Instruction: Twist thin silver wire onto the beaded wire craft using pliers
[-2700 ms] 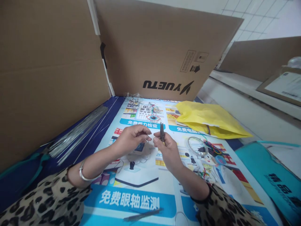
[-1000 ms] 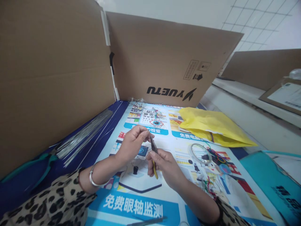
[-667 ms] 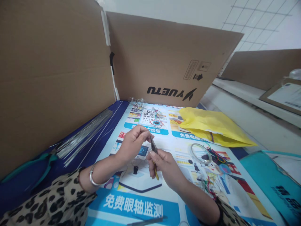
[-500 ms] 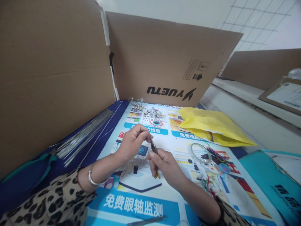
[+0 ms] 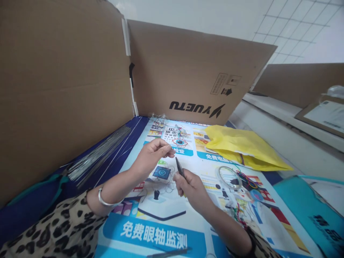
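Note:
My left hand (image 5: 154, 156) has thumb and fingers pinched together on a thin wire that is hard to see. Fine loops of wire (image 5: 170, 181) show beneath that hand, over the printed sheet. Wrapped in my right hand (image 5: 192, 185) is a pair of pliers (image 5: 179, 167) with dark, narrow jaws that point up toward the left fingertips. The jaw tips stand a little apart from those fingers. Most of the handles are hidden in my palm.
A bundle of straight wires (image 5: 99, 154) lies left. At the back are tangled wire pieces (image 5: 181, 132) before a cardboard panel (image 5: 188, 68). Right are a wire coil (image 5: 229, 176), coloured wires (image 5: 248, 181), a yellow bag (image 5: 242, 145) and a teal bag (image 5: 309, 211).
The plier tips have come away from my left fingertips, and a gap now shows between them. My right hand has shifted slightly right. The whole view has tilted a little.

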`<state>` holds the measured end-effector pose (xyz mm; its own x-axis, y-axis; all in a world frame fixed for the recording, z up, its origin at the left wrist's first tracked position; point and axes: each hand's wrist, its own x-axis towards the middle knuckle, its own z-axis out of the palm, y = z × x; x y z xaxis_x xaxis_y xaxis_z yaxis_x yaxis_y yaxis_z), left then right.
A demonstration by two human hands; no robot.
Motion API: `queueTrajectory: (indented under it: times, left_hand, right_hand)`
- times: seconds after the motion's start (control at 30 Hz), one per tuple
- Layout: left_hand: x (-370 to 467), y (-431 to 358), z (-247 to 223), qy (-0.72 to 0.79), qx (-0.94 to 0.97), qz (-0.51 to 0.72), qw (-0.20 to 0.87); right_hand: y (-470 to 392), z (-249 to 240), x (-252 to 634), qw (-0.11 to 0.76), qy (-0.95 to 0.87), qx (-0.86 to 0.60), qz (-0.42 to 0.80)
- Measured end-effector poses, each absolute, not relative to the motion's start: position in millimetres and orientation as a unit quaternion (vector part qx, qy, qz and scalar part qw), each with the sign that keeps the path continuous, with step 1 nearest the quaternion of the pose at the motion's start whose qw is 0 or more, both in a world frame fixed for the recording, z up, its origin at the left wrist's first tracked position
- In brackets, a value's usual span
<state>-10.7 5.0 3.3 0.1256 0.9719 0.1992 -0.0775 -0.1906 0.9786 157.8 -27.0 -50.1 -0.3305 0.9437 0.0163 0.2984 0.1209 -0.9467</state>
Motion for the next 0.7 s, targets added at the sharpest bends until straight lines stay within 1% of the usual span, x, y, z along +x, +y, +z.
queueTrajectory:
  times: [0.23,0.43,0.7]
  left_hand:
    - [-7,3,-3,0.410,0.571,0.519,0.485]
    - [-5,4,-9,0.405,0.582,0.515,0.482]
    - [-6,5,-11,0.417,0.601,0.498,0.466]
  right_hand:
    - [-27,-52,158,0.349,-0.690,-0.472,0.423]
    - [-27,-48,156,0.350,-0.647,-0.440,0.515]
    - [-30,-50,153,0.361,-0.583,-0.420,0.594]
